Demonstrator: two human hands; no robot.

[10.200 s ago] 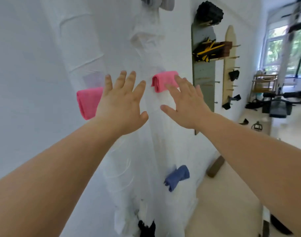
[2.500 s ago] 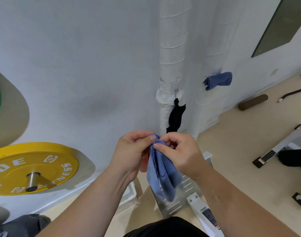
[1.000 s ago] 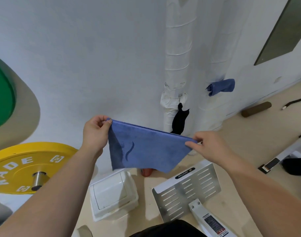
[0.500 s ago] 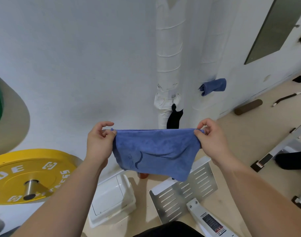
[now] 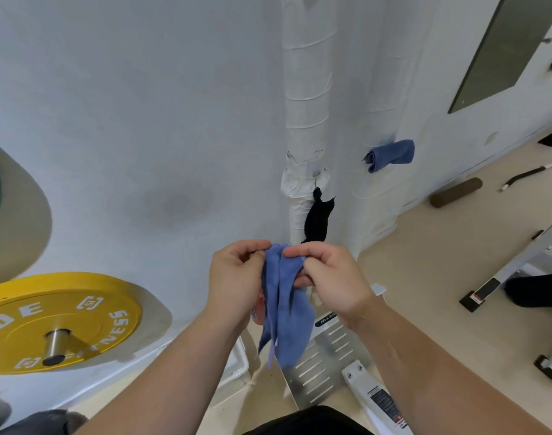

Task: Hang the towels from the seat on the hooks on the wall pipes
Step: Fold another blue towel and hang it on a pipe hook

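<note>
Pinching the blue towel [image 5: 284, 324] at its bunched top edge: left hand [image 5: 237, 277] and right hand [image 5: 334, 277], fingers curled, almost touching. It hangs folded lengthwise between them, low in front of the wrapped white pipe [image 5: 306, 89]. On that pipe, just above the hands, a black towel [image 5: 318, 219] hangs. Right-hand pipe carries a second blue towel [image 5: 390, 154]. Far left, a yellow weight plate [image 5: 48, 321].

I see the yellow weight plate [image 5: 58, 321] cut by the left edge, the white box [image 5: 241, 368] mostly behind the left forearm [image 5: 186, 365], the black towel [image 5: 318, 221] covering its hook.
</note>
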